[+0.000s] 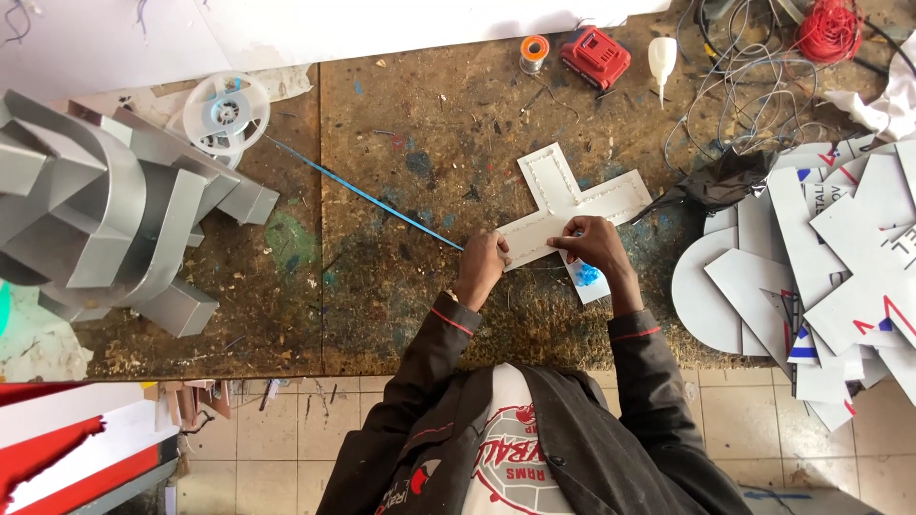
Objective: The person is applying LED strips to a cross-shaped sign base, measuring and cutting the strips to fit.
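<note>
Desk point(401, 286): paint-stained, fills the frame's middle.
Grey letters point(105, 210): stacked at left.
White cutout point(572, 205): centre frame, both hands on its lower edge.
Left hand point(482, 267): grip pinching the cutout.
Right hand point(593, 243): grip pinching the cutout.

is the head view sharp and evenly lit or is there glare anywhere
Head view: mostly sharp, with soft, even light; both hands, left hand and right hand, cast only faint shadows on the white cross-shaped panel; the white sheet at top looks washed out; edges bend slightly.
</note>
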